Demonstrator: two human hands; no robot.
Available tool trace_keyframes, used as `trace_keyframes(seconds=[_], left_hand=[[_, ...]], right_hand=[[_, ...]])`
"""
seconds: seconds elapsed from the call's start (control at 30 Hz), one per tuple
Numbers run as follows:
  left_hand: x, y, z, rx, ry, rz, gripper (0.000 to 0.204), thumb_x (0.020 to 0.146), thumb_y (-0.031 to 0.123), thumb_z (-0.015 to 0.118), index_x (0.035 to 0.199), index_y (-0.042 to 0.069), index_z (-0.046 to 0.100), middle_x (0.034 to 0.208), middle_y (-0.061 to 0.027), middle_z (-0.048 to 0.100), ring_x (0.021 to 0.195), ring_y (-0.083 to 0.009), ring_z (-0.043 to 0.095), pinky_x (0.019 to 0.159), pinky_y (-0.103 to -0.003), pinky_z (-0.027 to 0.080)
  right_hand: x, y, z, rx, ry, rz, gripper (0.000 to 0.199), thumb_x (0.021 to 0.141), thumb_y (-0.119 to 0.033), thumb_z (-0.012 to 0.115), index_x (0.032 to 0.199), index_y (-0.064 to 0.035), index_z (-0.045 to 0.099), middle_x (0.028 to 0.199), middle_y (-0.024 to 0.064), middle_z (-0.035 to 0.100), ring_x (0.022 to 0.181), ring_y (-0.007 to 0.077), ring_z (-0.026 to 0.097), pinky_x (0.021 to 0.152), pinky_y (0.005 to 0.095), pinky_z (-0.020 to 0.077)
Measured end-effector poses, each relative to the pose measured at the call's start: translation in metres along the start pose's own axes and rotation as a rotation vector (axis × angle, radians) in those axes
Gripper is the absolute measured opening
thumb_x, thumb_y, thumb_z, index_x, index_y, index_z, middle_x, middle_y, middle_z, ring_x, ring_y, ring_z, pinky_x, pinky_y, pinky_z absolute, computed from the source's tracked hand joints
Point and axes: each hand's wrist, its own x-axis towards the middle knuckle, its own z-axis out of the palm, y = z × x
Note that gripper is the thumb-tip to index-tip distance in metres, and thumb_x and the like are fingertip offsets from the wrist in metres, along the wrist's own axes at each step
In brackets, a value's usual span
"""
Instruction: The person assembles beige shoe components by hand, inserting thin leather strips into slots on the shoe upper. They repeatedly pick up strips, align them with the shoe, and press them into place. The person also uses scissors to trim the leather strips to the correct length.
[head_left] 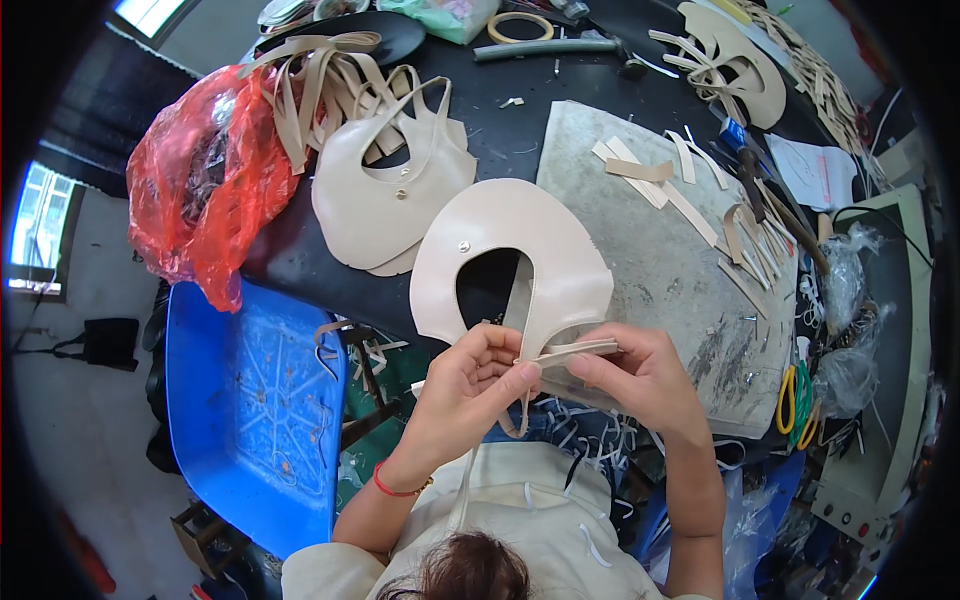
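Fingertips of the left hand and right hand both pinch the thin beige strap between them; keep it flat against the leather piece just beyond the knuckles.

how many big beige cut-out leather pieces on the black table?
3. One under both hands at the near edge, one just left of it, stacked on a similar layer, one at the far right corner. More may be hidden in the stack.
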Motion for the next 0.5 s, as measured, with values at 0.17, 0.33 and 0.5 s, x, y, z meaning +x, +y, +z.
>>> trace_keyframes(seconds=[0.17, 0.33, 0.5], left_hand=[[-0.005, -0.004, 0.002, -0.068, 0.085, -0.011, 0.022, 0.089, 0.004, 0.058, 0.107, -0.004, 0.048, 0.092, -0.008, 0.06, 0.081, -0.0113, 0.061, 0.073, -0.024, 0.053], [-0.006, -0.014, 0.013, -0.167, 0.177, 0.114, 0.02, 0.088, 0.0, 0.058, 0.104, -0.003, 0.048, 0.093, -0.0075, 0.06, 0.08, -0.01, 0.06, 0.073, -0.023, 0.052], [-0.007, -0.01, 0.009, -0.11, 0.119, 0.069, 0.02, 0.088, 0.002, 0.06, 0.104, -0.004, 0.049, 0.091, -0.0066, 0.06, 0.08, -0.0087, 0.06, 0.073, -0.022, 0.052]], right_hand=[[-0.004, 0.004, 0.009, 0.046, 0.024, 0.019, 0.011, 0.085, -0.007, 0.066, 0.091, 0.002, 0.066, 0.08, 0.0011, 0.064, 0.071, 0.0039, 0.055, 0.061, 0.0195, 0.0457], [-0.005, 0.008, 0.011, 0.056, 0.025, 0.026, 0.012, 0.084, -0.007, 0.067, 0.091, 0.0022, 0.065, 0.079, 0.0014, 0.063, 0.07, 0.004, 0.054, 0.06, 0.0193, 0.0444], [-0.007, 0.008, 0.007, 0.085, 0.009, 0.048, 0.015, 0.084, -0.007, 0.067, 0.095, 0.0029, 0.065, 0.082, 0.0027, 0.065, 0.073, 0.0056, 0.057, 0.064, 0.0205, 0.0469]])
